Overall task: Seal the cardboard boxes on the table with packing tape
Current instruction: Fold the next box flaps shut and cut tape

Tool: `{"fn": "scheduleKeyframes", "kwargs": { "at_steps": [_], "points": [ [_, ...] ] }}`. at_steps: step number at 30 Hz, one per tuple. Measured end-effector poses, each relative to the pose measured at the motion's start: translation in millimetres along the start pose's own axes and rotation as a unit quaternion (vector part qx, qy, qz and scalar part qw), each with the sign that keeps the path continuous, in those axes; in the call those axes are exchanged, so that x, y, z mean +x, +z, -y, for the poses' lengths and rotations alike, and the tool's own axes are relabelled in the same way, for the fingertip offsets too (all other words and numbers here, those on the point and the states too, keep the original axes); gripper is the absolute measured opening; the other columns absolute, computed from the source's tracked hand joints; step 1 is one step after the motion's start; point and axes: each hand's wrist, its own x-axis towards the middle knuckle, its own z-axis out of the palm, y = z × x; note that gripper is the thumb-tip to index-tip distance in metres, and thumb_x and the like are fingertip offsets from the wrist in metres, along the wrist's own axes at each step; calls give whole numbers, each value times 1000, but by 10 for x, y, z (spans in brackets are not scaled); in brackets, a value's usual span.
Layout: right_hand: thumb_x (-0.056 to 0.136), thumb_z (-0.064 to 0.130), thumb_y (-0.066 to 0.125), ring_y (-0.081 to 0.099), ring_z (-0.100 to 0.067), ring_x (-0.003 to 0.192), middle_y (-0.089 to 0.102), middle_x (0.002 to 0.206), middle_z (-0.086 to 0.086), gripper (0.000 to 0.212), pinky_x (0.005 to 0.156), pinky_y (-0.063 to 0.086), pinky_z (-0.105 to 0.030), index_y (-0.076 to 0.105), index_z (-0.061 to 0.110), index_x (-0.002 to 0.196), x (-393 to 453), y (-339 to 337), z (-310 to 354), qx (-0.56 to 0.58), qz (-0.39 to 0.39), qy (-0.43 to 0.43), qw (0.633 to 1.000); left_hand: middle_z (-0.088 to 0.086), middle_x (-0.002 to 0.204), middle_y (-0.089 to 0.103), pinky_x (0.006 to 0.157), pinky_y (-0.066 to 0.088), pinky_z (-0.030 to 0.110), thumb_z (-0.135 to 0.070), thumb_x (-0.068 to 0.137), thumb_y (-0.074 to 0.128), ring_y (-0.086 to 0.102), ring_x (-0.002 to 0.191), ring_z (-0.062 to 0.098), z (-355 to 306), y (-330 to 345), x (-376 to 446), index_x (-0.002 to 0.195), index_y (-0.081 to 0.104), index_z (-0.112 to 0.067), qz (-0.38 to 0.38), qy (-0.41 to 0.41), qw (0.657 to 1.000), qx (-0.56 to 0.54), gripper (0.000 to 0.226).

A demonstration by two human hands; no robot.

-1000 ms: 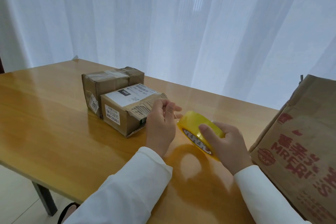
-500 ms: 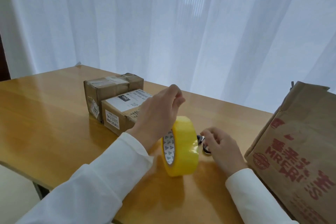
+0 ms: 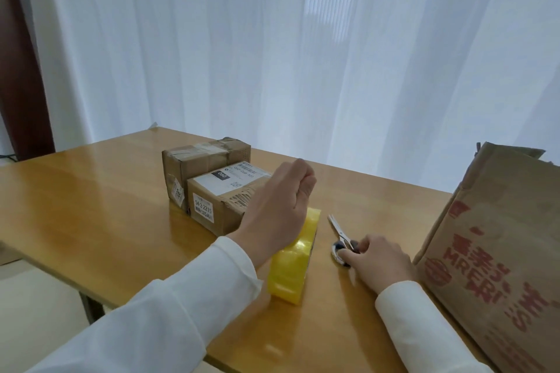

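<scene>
tape roll stood on edge, scissors reached for

since half a second ago, the left hand [image 3: 278, 209] has been raised off the tape roll [image 3: 295, 263], and the scissors [image 3: 341, 231] have been uncovered beside the right hand [image 3: 378, 263]. the roll of yellow packing tape is seen standing on its edge on the wooden table [image 3: 91, 209], partly hidden behind the left wrist. the left fingers are curled together into a loose fist above the roll; whether the roll is touched by them cannot be told. the right fingers are curled onto the scissor handles, while the blades are left lying flat, pointed away. two small cardboard boxes are placed touching one another just beyond the left hand: a near box [image 3: 218, 200] bearing white labels, and a taller far box [image 3: 200, 160] already wrapped in clear tape. a large printed cardboard box [image 3: 497, 251] is stood at the right edge. white curtains [image 3: 272, 54] are hung behind the table.
</scene>
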Motion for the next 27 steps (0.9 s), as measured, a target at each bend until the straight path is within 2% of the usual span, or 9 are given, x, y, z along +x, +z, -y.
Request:
{"fn": "scheduleKeyframes", "kwargs": {
  "at_steps": [8,9,11,13,16,18,20,24,27],
  "points": [
    [80,41,62,57,-17,67,61,75,0,28,52,38,-22,68,15,91,70,-160,-39,-70,77,17,994,-3,107,48,57,51,43,-46,94,22,65,75,27,-8,41,-75,87,35,-30,-44,44,996,56,21],
    [82,39,60,56,-18,63,62,73,-2,30,52,41,-24,69,11,90,73,-194,-58,-35,94,14,995,-3,106,48,57,51,43,-44,95,24,66,75,27,-10,46,-68,88,35,-30,-41,41,997,59,19],
    [88,31,56,57,-19,58,70,78,-8,31,57,52,-31,66,2,92,19,-298,-42,168,148,32,974,-3,104,48,58,50,43,-41,95,26,66,75,28,-12,46,-53,91,39,-27,-36,28,997,60,20],
    [95,25,51,61,-17,60,72,84,-9,27,55,56,-28,63,1,92,-90,-419,66,403,188,73,893,-2,103,48,59,51,43,-42,95,25,66,76,28,-6,33,-39,94,43,-21,-36,16,997,59,27],
    [95,23,55,60,-16,64,66,76,-8,22,51,55,-23,60,5,85,-124,-578,295,648,166,67,741,-2,102,48,58,51,42,-42,95,26,66,78,26,-9,39,-42,94,41,-24,-32,24,998,58,24],
    [92,26,61,60,-15,63,63,72,-6,21,56,56,-24,60,8,80,-97,-670,467,737,160,41,655,-4,100,47,60,51,42,-42,96,28,65,79,24,-13,50,-71,91,38,-30,-36,43,998,35,16],
    [91,27,63,60,-15,65,60,70,-4,23,59,57,-24,59,8,79,-67,-692,647,771,152,23,618,-6,99,48,60,52,42,-42,97,28,62,78,19,6,46,-107,90,38,-31,-56,68,996,21,16],
    [96,31,52,57,-15,66,55,75,-6,30,55,55,-21,53,7,80,-58,-516,898,751,143,-4,645,-4,96,46,49,48,35,-41,97,29,52,71,12,36,44,-168,91,40,-29,-110,107,987,42,17],
    [97,37,49,55,-11,61,56,76,-3,33,48,48,-15,55,9,80,-58,-521,953,658,117,-9,743,-11,96,38,52,50,37,-45,96,32,57,67,16,12,94,-177,90,43,-29,-128,94,987,-4,20]
  ]
}}
